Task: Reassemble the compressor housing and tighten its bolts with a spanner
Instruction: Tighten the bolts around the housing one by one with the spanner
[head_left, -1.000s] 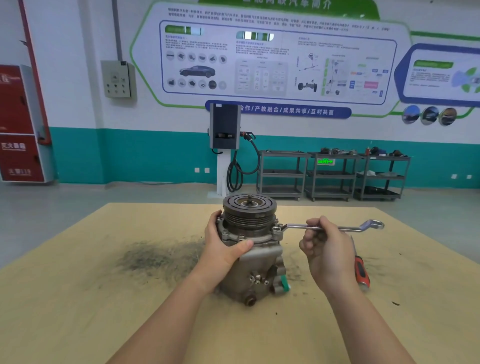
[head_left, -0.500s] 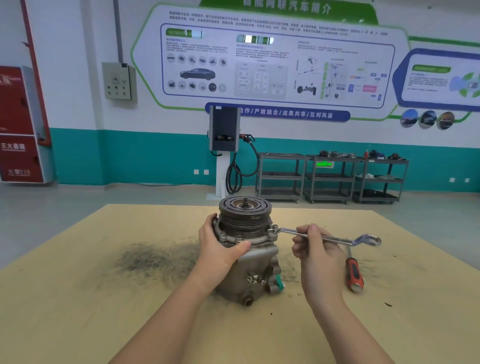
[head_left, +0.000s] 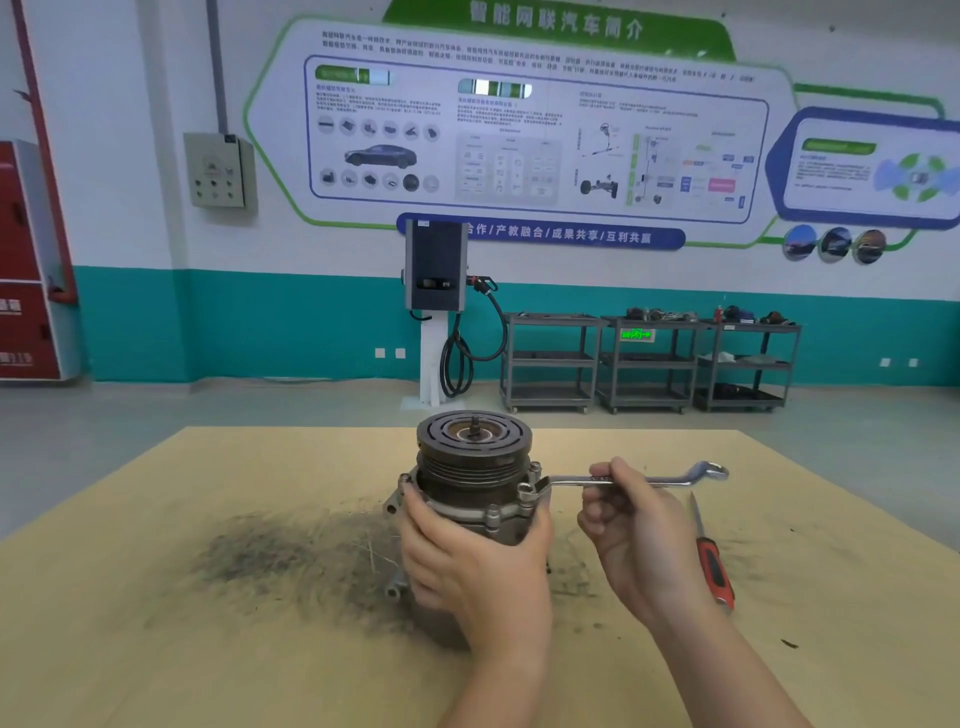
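Standing at the far left edge, at nine o'clock from the table's middle, is a red cabinet (head_left: 26, 260). A grey switch box (head_left: 219, 170) hangs on the white wall at about ten o'clock. A dark smudge (head_left: 291, 561) stains the tan table (head_left: 156, 649) just to the nine o'clock side of the compressor (head_left: 472, 467), which stands upright near the table's centre with its grooved pulley on top. The left hand (head_left: 467, 561) wraps around the near side of the housing below the pulley, fingers curled round the left flank and thumb round the right, gripping it. At twelve o'clock behind the compressor, a charging post (head_left: 435, 312) with a looped cable stands on the floor. A bolt (head_left: 525, 489) sits on the flange at the compressor's three o'clock side, and the ring end of the spanner (head_left: 670, 480) is fitted over it. The spanner lies roughly level, pointing toward three o'clock. The right hand (head_left: 634, 530) grips its shaft near the middle, fingers curled over it. A red-handled screwdriver (head_left: 714, 566) lies on the table just beyond the right hand, at its three o'clock. Three grey carts (head_left: 649, 364) line the wall at about one o'clock.
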